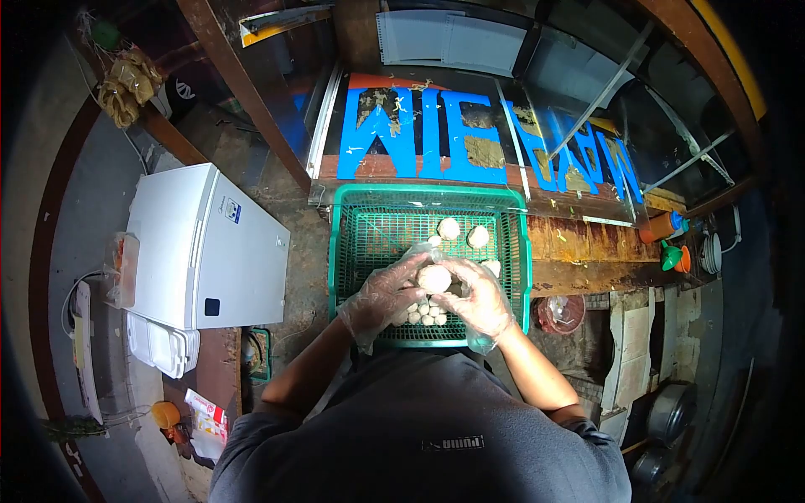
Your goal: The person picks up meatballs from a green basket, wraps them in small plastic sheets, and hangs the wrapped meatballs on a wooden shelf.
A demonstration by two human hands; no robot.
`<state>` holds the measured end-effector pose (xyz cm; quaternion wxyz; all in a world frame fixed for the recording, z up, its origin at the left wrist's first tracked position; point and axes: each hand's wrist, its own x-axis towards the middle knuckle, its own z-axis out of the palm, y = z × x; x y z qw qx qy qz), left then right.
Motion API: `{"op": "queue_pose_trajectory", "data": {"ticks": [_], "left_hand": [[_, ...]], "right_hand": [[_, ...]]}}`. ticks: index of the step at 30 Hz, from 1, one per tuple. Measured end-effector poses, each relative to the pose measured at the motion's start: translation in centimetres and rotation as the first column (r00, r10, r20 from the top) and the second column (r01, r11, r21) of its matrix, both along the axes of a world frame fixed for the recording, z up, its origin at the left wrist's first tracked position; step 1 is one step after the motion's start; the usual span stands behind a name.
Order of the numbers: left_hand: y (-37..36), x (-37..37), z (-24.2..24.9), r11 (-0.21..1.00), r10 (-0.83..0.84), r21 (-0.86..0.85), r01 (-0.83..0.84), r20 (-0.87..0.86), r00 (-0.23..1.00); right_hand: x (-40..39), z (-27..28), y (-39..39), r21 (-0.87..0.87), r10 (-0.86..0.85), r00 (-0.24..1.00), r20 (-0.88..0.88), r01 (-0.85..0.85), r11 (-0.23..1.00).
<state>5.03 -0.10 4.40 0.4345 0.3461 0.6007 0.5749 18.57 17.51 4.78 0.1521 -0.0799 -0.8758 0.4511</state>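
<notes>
A round whitish ball (433,279), which looks like a large meatball, is held between my two hands above a green plastic crate (337,260). My left hand (383,293), in a clear plastic glove, has its fingers curved against the ball's left side. Closing on it from the right is my right hand (480,295), gloved the same way. Beneath the hands lie several small white balls (426,315), partly covered by them. Farther back in the crate sit two larger balls, one near the middle (449,228) and one to its right (478,237).
A white chest freezer (239,251) stands to the left, with white foam boxes (163,345) below it. Behind the crate rises a glass panel with blue letters (419,134). A wooden counter (587,251) runs right, near a reddish basket (560,314). Metal pots (671,411) sit lower right.
</notes>
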Motion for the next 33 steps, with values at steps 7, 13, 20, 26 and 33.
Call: {"op": "queue_pose_trajectory", "data": {"ticks": [7, 13, 20, 26, 33], "left_hand": [[-0.8, 0.4, -1.0, 0.998, -0.064, 0.023, 0.061, 0.179, 0.982], [-1.4, 0.5, -3.6, 0.986, -0.111, 0.116, 0.118, -0.058, 0.992], [-0.5, 0.3, -2.5, 0.94, 0.142, 0.285, 0.186, -0.826, 0.546], [-0.2, 1.5, -0.6, 0.925, 0.061, 0.365, 0.11, -0.427, 0.902], [-0.2, 1.4, 0.4, 0.995, 0.013, 0.089, -0.035, 0.24, 0.971]], "right_hand": [[1.5, -1.2, -0.7, -0.211, -0.029, 0.999, -0.016, 0.025, 0.977], [2.0, -1.0, -1.1, -0.293, 0.019, 0.999, 0.028, -0.009, 0.956], [2.2, -2.1, -0.7, -0.3, -0.02, 0.998, 0.056, 0.036, 0.953], [1.7, -3.6, -0.1, -0.417, -0.023, 1.0, -0.006, 0.018, 0.909], [1.8, -2.3, -0.9, -0.727, 0.0, 1.0, 0.01, 0.007, 0.687]]}}
